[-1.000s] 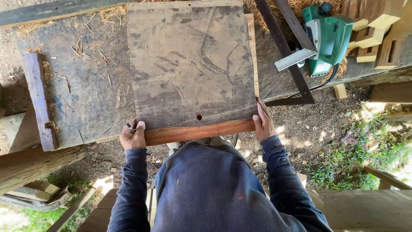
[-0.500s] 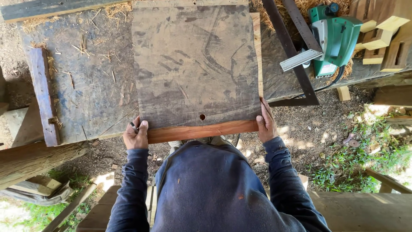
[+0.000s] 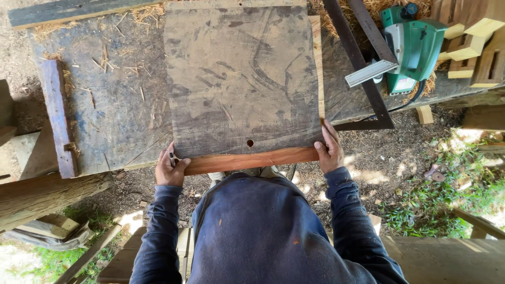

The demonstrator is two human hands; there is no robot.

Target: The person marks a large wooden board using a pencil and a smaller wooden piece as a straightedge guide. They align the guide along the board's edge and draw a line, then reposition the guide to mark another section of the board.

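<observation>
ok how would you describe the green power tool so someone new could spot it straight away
Start from the big weathered slab lying on the workbench in front of the person, then follow the dark metal framing square to its right. Just beyond it, near the top right corner, sits the green power tool. It is the only bright green thing, with a silver metal plate and a black cord, beside pale wood offcuts.

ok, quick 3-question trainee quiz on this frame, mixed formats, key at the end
1. True or false: both hands grip the near edge of the weathered board.
2. Which hand also holds a small dark pencil-like item? A) left hand B) right hand C) neither
3. Fill in: the green power tool lies to the board's ____ side, beside the dark metal square.

Key: 1 true; 2 A; 3 right
</observation>
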